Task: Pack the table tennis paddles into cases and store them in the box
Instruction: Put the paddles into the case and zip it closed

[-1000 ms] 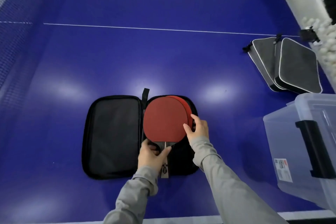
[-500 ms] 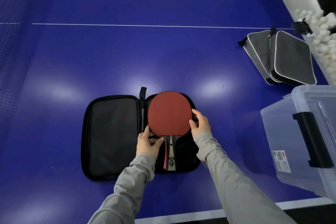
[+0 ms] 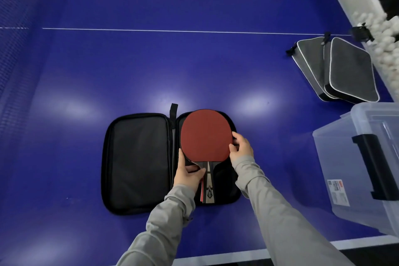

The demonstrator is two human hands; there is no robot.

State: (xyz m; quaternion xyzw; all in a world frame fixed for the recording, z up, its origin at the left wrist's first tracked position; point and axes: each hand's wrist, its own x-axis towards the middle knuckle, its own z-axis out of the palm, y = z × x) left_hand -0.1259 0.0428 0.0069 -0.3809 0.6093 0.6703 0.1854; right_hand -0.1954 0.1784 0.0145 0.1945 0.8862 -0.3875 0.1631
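Note:
A black paddle case (image 3: pixel 138 164) lies unzipped and spread flat on the blue table. In its right half lies a red-faced paddle (image 3: pixel 206 136), handle toward me. A second handle edge shows just beneath it. My left hand (image 3: pixel 187 171) holds the paddle at the blade's lower left edge, thumb on the neck. My right hand (image 3: pixel 241 147) pinches the blade's right edge. A clear plastic box (image 3: pixel 354 168) with a black latch stands at the right. Two closed grey cases (image 3: pixel 336 69) lie overlapping at the far right.
The net (image 3: pixel 8 49) runs along the left side. A white centre line (image 3: pixel 172 31) crosses the table beyond the case. White balls (image 3: pixel 386 34) are heaped past the table's right edge. The near table edge (image 3: pixel 216 258) is just under my forearms.
The top paddle has slid from its offset position and now sits squarely over the one beneath in the case's right half. Both hands stayed on its edges.

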